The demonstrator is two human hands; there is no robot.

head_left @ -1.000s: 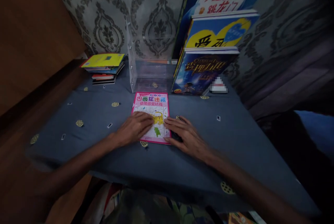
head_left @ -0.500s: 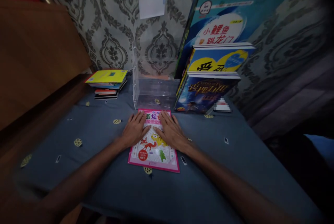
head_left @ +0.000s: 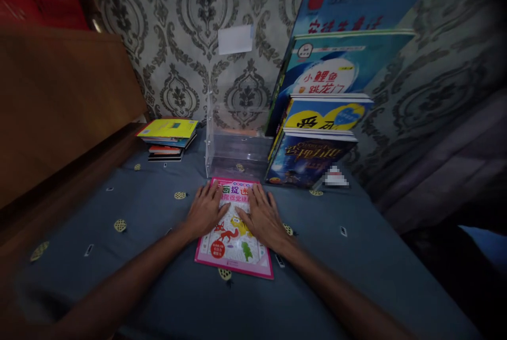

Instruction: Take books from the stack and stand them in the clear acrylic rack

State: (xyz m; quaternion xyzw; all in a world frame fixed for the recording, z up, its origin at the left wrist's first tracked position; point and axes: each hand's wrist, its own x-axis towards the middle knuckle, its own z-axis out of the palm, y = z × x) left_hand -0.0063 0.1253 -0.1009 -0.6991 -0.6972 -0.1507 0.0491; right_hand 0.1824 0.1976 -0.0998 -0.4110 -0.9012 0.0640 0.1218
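- Pink-bordered, the activity book (head_left: pixel 233 234) lies flat on the blue cloth (head_left: pixel 119 276) right in front of you, and both your hands rest on its upper half.
- Your left hand (head_left: pixel 206 210) lies palm down on the book's left side, fingers stretched out flat and only slightly spread, tips pointing away from you towards the wall.
- Your right hand (head_left: pixel 262 216) lies palm down on the right side in the same way, fingers straight and a little fanned, with the thumb turned in towards the left hand. Neither hand grips anything; both press flat on the cover.
- Both forearms run in from the lower corners of the view and meet at the book, wrists low against the cloth.
- The book's long axis runs away from you, nearly straight but with its near end swung slightly to your right. Its title edge points at the wall, and the cartoon animals on the cover sit upright as you see them.
- The far edge of the book lies just in front of the clear plastic stand (head_left: pixel 233 144); you cannot tell whether they touch.
- Just right of that stand, upright books (head_left: pixel 312 158) lean against the patterned wall.
- Well to the left, near the wooden board, sits a flat stack of books (head_left: pixel 168 137) with a yellow cover on top.
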